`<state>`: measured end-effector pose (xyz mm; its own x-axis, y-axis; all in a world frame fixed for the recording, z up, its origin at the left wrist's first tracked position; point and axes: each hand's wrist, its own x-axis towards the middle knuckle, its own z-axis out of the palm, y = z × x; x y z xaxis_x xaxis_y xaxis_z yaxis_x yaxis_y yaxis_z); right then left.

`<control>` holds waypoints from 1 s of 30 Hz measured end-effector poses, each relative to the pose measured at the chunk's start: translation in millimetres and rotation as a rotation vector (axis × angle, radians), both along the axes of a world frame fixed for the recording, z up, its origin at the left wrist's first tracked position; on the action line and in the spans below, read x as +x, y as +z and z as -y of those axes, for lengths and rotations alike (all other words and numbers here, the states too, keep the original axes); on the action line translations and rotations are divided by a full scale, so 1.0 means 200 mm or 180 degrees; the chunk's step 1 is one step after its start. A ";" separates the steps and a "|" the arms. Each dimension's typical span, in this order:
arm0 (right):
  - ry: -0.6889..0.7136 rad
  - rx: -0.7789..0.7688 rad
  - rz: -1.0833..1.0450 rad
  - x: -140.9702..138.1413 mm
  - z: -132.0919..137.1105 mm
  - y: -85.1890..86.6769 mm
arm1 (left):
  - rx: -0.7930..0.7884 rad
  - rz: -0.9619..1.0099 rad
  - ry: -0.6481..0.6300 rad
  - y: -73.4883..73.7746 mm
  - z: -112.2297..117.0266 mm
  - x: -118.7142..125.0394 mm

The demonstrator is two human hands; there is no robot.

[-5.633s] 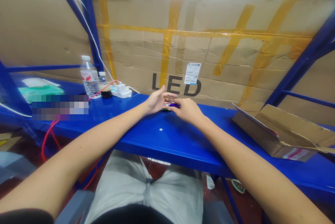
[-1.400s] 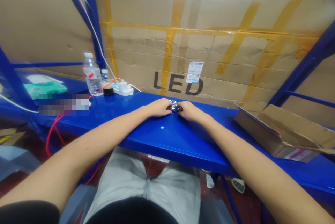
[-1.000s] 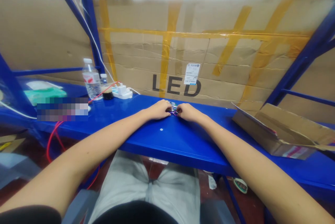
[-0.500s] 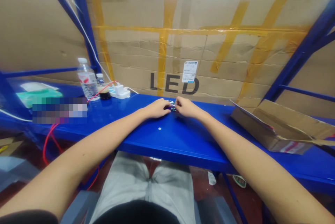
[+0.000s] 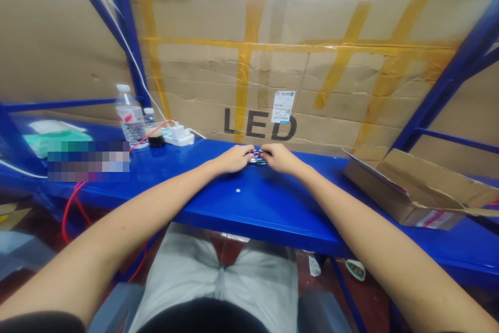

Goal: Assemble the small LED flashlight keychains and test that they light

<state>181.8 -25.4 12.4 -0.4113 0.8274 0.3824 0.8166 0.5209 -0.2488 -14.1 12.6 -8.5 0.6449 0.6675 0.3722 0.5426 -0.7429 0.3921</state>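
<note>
Several thin, shiny, pen-like sticks (image 5: 258,159) lie together in the gap between my hands, near the back of the blue table. Their exact kind is too small to tell. My left hand (image 5: 236,158) has its fingers closed on the left ends of the sticks. On the opposite side, my right hand (image 5: 278,157) curls inward, fingertips pinching their right ends. Both hands stay low over the tabletop, and my fingers partly hide the sticks.
On the right stands an open cardboard box (image 5: 413,216). A water bottle (image 5: 131,120), a small bottle of dark liquid (image 5: 156,138) and a white power strip (image 5: 179,137) stand at the back left. A large cardboard panel (image 5: 202,78) rises behind the blue table (image 5: 257,213).
My right hand's fingers have lowered and curled onto the sticks. The sticks now show slightly nearer me between the hands. My left hand has barely shifted.
</note>
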 end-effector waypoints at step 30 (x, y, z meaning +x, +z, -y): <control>-0.0211 -0.0623 0.0491 0.06 -0.03 -0.02 | 0.0532 -0.1118 -0.0027 0.02 0.01 -0.05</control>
